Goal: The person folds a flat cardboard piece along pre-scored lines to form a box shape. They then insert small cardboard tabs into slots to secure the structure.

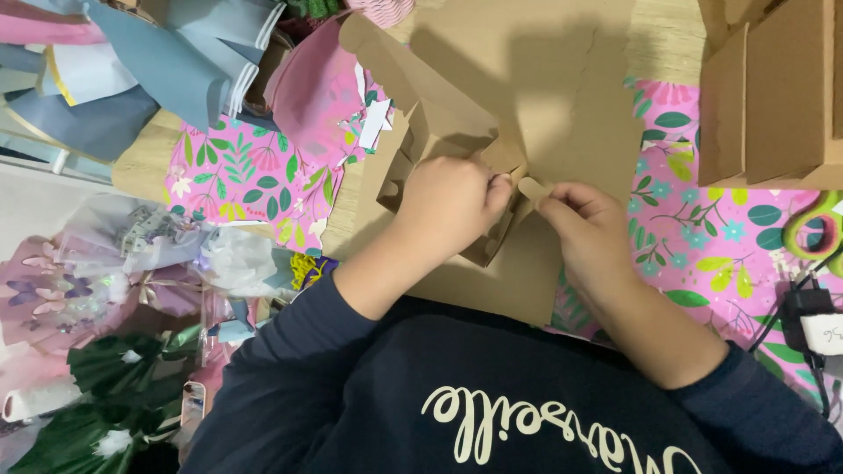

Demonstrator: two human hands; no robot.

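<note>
hands: left (452, 206), right (584, 224) pinching cardboard box (457, 132) flap | brown boxes (773, 96) near right | scissors (812, 224) at edge

Bright overhead light, soft shadows (slight blur)

Flat brown cardboard box blank (536, 105) — centre of the worktop, part-folded, with rounded tabs and a cut-out slot. The left hand (452, 206) and right hand (588, 224) pinch its tabs at mid-frame. Folded brown cardboard boxes (773, 88) — top right corner, upright, plain-sided, touching each other.
</note>
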